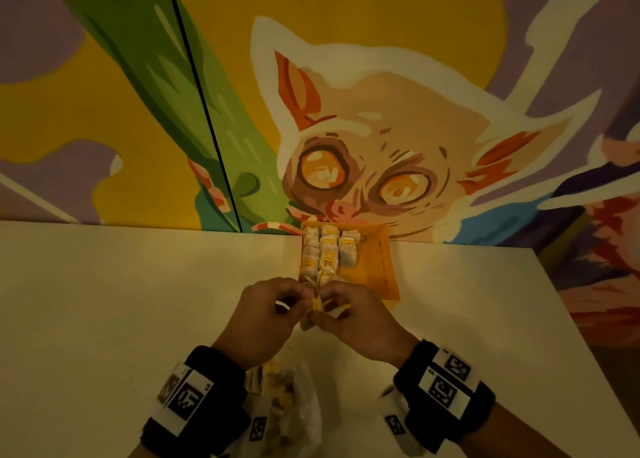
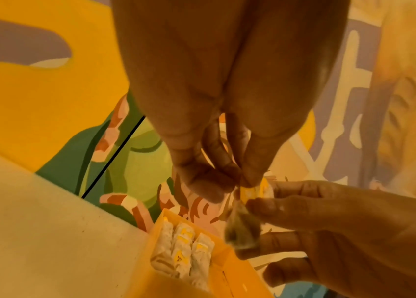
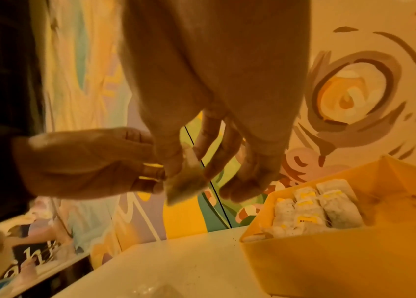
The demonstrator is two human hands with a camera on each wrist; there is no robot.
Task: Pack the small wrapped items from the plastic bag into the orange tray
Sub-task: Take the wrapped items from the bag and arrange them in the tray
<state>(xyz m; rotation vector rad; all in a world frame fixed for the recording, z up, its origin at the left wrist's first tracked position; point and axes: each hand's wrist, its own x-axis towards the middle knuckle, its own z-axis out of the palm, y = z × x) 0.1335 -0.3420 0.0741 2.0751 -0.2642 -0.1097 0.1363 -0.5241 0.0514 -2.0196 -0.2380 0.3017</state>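
Just short of the tray point(image 1: 386, 267), both hands pinch one sachet point(image 2: 242, 231): left hand point(image 1: 266, 313) on its yellow tag, right hand point(image 1: 360, 322) beside. Best to tuck the tag flat, then slot it into the short third row; more wait in the bag point(image 1: 294, 409) on the desk point(image 1: 104, 301).

The orange tray point(image 1: 388, 270) stands at the table's point(image 1: 121, 301) far edge, against the painted wall point(image 1: 381, 93), so no passage exists behind it. Its left columns are filled with tea bags point(image 1: 329, 249); the right part (lower right of the tray) is open floor. Both hands, the left hand point(image 1: 266, 313) and the right hand point(image 1: 360, 322), meet just before the tray's near wall, blocking that approach. The plastic bag point(image 1: 298, 409) occupies the table between the wrists. Wide free table lies at frame left and right.
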